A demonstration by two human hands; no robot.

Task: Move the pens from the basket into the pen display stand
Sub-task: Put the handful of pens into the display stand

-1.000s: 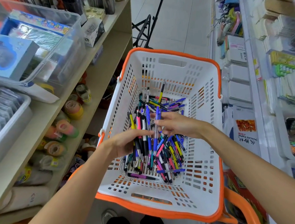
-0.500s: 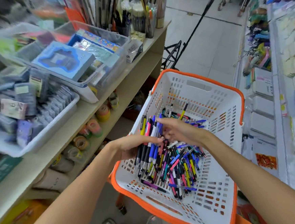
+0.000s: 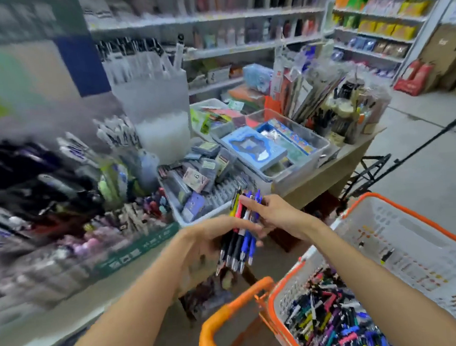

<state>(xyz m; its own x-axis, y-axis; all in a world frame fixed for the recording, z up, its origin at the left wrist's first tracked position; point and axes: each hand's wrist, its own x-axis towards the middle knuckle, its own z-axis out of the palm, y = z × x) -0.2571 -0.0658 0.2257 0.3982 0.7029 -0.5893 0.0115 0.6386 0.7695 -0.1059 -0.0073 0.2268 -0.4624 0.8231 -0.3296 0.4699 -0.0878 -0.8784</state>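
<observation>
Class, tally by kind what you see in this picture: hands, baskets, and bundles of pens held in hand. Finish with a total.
Hands: 2, the left hand and the right hand
Baskets: 1, the white basket
Held bundles: 1, the pen bundle
Total: 4

Two hands [image 3: 213,242], one basket [image 3: 406,240]
</observation>
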